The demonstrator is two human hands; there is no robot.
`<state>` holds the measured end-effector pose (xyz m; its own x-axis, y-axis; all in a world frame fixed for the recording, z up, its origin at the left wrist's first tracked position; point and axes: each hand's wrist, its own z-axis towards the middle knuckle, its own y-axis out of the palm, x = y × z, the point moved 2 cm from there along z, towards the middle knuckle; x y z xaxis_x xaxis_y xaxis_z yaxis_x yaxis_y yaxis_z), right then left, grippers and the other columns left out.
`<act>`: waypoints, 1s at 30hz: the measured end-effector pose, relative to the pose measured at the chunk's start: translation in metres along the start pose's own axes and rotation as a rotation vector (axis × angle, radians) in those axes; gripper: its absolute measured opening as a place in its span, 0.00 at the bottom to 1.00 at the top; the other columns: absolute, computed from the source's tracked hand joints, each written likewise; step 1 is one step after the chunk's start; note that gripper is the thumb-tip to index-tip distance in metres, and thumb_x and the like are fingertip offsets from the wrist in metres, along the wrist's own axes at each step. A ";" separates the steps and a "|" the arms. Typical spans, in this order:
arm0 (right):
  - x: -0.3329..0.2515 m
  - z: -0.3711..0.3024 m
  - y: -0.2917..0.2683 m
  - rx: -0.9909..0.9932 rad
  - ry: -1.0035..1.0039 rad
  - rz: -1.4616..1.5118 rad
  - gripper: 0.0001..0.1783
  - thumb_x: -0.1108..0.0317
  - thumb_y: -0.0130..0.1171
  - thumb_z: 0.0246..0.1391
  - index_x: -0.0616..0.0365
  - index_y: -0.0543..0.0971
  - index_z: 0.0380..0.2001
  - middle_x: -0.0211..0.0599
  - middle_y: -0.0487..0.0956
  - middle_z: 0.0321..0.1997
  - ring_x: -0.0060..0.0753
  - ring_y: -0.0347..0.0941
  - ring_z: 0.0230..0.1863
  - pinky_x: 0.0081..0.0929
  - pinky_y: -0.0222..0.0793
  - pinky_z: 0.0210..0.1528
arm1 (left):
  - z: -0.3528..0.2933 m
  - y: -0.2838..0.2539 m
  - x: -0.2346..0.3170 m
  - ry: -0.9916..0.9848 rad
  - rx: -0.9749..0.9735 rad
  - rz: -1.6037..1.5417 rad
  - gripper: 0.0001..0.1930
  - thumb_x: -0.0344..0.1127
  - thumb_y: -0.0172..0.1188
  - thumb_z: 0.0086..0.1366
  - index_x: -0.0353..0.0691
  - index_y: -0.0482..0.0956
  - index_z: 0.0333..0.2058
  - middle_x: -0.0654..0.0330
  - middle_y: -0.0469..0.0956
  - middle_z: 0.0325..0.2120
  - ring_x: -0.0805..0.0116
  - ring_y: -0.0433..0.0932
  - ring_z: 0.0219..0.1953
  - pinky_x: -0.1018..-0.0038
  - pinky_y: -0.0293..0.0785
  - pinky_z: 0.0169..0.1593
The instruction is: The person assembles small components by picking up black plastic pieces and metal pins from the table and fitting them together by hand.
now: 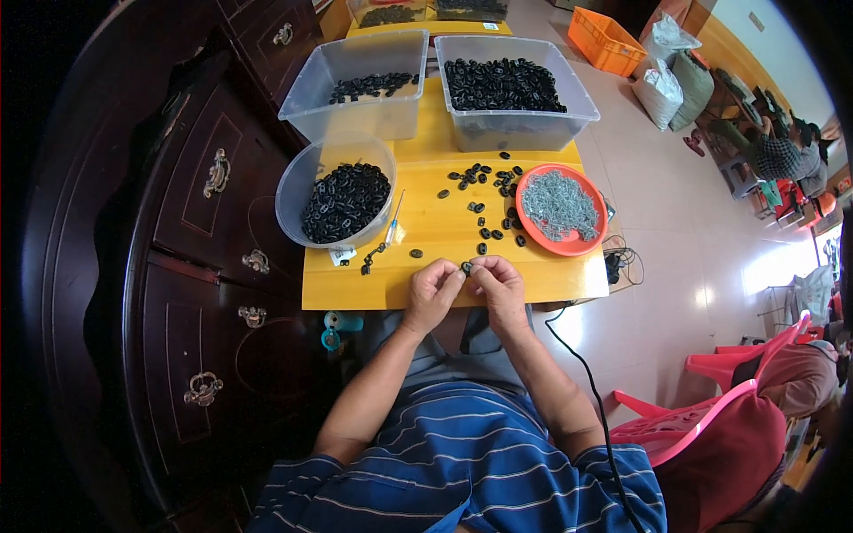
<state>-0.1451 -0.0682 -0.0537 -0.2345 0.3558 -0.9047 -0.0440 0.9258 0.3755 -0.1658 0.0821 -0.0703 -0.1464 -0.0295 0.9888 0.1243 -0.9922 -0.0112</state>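
Observation:
At the near edge of the yellow table (355, 289), my left hand (434, 295) and my right hand (499, 291) meet over one small black oval piece (466, 267). Both are closed, thumbs and fingertips pinching the piece from either side. Whether the right fingertips also hold a metal part is too small to tell. Loose black oval pieces (482, 173) lie scattered beyond my hands. To their right, an orange-red plate (530, 233) holds a heap of small silver metal parts (560, 204). A round clear tub (293, 218) of black pieces stands at the left.
Two clear rectangular bins (524, 133) with black pieces stand at the table's far side. A thin screwdriver-like tool (393, 229) lies beside the tub. Dark drawers (209, 178) flank the left. A black cable (582, 364) hangs at right, near a pink chair (689, 426) with a seated person.

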 end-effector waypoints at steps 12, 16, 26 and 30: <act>-0.013 0.001 -0.008 -0.106 0.113 0.069 0.04 0.76 0.59 0.61 0.55 0.76 0.38 0.21 0.76 0.28 0.12 0.69 0.25 0.14 0.64 0.28 | -0.004 -0.002 0.008 0.043 -0.201 -0.044 0.18 0.21 0.64 0.66 0.34 0.78 0.55 0.70 0.77 0.34 0.84 0.74 0.34 0.85 0.74 0.39; -0.012 0.004 -0.013 -0.197 0.119 0.036 0.06 0.77 0.59 0.61 0.55 0.74 0.39 0.21 0.75 0.26 0.12 0.67 0.23 0.14 0.63 0.26 | -0.003 -0.002 0.011 0.050 -0.224 -0.032 0.19 0.19 0.65 0.63 0.34 0.79 0.53 0.69 0.78 0.35 0.83 0.75 0.35 0.85 0.75 0.40; -0.010 0.006 -0.015 -0.236 0.125 0.052 0.09 0.78 0.58 0.62 0.55 0.71 0.43 0.22 0.75 0.30 0.12 0.68 0.26 0.14 0.63 0.29 | -0.003 0.000 0.013 0.041 -0.198 0.032 0.14 0.21 0.66 0.63 0.36 0.81 0.47 0.67 0.81 0.32 0.82 0.78 0.33 0.82 0.76 0.38; -0.008 0.006 -0.015 -0.241 0.131 0.064 0.10 0.78 0.58 0.63 0.56 0.70 0.43 0.21 0.74 0.30 0.12 0.69 0.29 0.14 0.64 0.31 | -0.002 -0.001 0.018 0.051 -0.178 0.074 0.12 0.22 0.68 0.61 0.36 0.82 0.44 0.65 0.82 0.32 0.80 0.79 0.33 0.81 0.77 0.38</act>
<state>-0.1372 -0.0841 -0.0532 -0.3670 0.3789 -0.8496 -0.2506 0.8393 0.4826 -0.1702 0.0820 -0.0531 -0.1936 -0.1050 0.9754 -0.0383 -0.9927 -0.1144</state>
